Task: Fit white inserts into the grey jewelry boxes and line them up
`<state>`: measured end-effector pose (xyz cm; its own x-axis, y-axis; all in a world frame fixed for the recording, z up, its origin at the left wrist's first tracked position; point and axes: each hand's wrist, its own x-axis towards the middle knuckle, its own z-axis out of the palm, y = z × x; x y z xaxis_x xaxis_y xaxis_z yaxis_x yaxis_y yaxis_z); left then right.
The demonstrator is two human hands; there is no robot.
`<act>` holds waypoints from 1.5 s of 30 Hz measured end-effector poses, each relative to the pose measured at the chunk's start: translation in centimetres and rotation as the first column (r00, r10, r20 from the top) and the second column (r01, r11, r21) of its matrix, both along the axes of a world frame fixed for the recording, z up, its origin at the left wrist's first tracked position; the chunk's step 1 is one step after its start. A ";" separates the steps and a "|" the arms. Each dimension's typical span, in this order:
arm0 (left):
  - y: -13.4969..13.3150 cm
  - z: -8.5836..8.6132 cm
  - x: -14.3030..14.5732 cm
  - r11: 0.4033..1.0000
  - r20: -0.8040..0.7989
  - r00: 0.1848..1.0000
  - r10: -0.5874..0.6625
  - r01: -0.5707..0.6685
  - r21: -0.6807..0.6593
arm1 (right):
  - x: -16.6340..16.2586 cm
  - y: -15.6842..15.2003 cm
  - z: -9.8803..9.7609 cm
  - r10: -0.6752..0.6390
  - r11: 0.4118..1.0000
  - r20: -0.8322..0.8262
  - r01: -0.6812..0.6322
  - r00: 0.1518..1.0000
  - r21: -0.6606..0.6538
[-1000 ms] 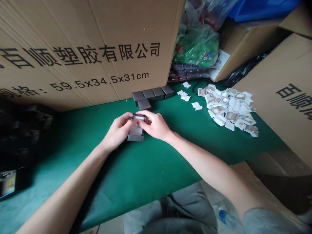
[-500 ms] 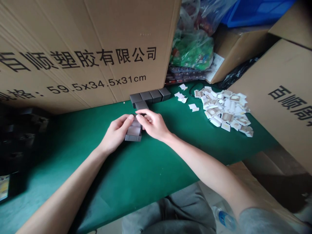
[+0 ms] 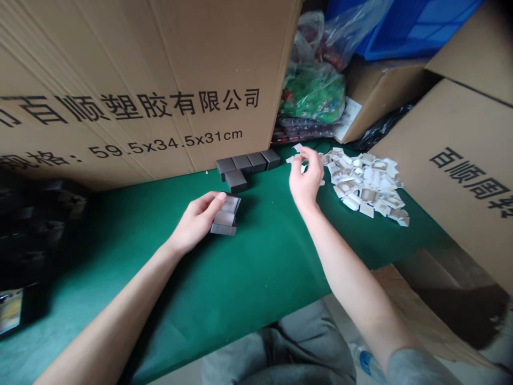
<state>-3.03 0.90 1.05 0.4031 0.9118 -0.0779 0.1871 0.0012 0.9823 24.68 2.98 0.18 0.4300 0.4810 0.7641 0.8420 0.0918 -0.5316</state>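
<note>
My left hand (image 3: 197, 218) holds a small open grey box (image 3: 225, 216) against the green table (image 3: 248, 267), fingers curled round its left side. My right hand (image 3: 306, 176) is over at the right, beside a heap of white paper pieces (image 3: 366, 182), with thumb and forefinger pinched on one white paper piece (image 3: 295, 156). Several closed grey boxes (image 3: 248, 163) stand in a row by the big carton, with one more box (image 3: 236, 181) in front of them.
A large printed cardboard carton (image 3: 140, 80) walls off the back. Another carton (image 3: 465, 160) stands at the right. Plastic bags with green contents (image 3: 312, 91) lie behind the paper heap. Dark objects (image 3: 32, 235) sit at the left edge.
My right hand has left the open grey box and moved right and away to the paper heap, where it pinches a white piece. The left hand stays on the box.
</note>
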 end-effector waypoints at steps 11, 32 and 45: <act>-0.2 0.4 0.0 0.999 -0.046 0.999 -0.022 0.023 0.034 | 6.7 -0.5 -0.9 -0.453 0.831 0.124 0.469 0.883 -0.298; -0.3 0.8 0.0 0.999 -0.074 0.997 -0.029 0.032 0.037 | 8.4 0.2 -1.9 -0.349 0.914 0.074 0.357 0.934 -0.195; -0.5 1.1 0.1 0.999 -0.069 0.997 -0.024 0.026 0.031 | 0.0 -0.4 -0.4 0.097 0.987 0.137 -0.078 0.986 -0.139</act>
<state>-2.90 0.41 2.16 0.4206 0.9040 -0.0767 0.2533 -0.0359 0.9667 24.64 2.59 -0.18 0.2729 0.6135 0.7411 0.9018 0.1051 -0.4191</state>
